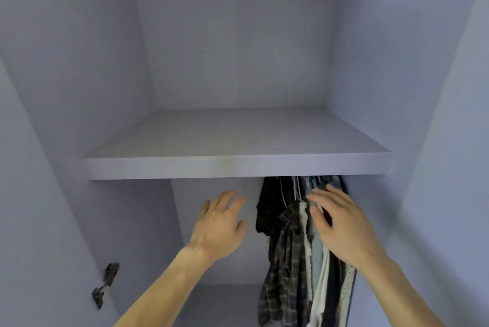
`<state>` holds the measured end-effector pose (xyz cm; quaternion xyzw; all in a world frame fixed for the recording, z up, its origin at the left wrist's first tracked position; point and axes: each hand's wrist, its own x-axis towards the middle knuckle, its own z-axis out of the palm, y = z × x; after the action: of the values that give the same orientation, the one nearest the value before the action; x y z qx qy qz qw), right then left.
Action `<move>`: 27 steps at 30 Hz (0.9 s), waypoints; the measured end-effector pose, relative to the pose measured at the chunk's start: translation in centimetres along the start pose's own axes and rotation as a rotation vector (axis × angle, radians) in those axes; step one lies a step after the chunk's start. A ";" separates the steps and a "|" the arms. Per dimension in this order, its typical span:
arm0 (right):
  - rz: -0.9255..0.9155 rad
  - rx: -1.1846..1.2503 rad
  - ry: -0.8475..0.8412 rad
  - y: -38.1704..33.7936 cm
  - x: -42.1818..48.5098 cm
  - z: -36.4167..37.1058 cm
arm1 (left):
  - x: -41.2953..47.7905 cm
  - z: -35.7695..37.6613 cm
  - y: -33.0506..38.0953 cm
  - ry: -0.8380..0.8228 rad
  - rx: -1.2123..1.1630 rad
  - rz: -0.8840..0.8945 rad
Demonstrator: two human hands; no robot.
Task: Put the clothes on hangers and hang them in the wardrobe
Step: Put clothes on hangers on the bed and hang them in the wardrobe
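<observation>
I look into a pale grey wardrobe (119,88). Under its shelf (232,166), several clothes hang bunched at the right: a dark plaid shirt (284,260), a dark garment (270,207) behind it, and pale white and light blue pieces (316,273). Thin white hanger hooks (297,190) show just below the shelf; the rail is hidden. My right hand (341,223) is in front of the hanging clothes with fingers straight, holding nothing. My left hand (221,226) is raised in the bare left part of the compartment, fingers spread and holding nothing.
The shelf's front edge juts out just above both hands. A metal door hinge (105,283) sits on the left side wall, low down. The wardrobe's right wall (423,141) stands close beside the clothes. The upper compartment (238,48) holds nothing that I can see.
</observation>
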<state>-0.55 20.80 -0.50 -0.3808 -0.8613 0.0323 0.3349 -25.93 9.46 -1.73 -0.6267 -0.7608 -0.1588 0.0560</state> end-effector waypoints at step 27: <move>-0.190 -0.393 0.836 11.9 12.7 6.0 | 16.3 17.4 10.6 -0.247 -0.504 -0.463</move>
<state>-2.80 39.06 -1.80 -0.3367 -0.6736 -0.3182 0.5759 -17.06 31.86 -11.75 -0.4463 -0.8206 -0.2730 -0.2300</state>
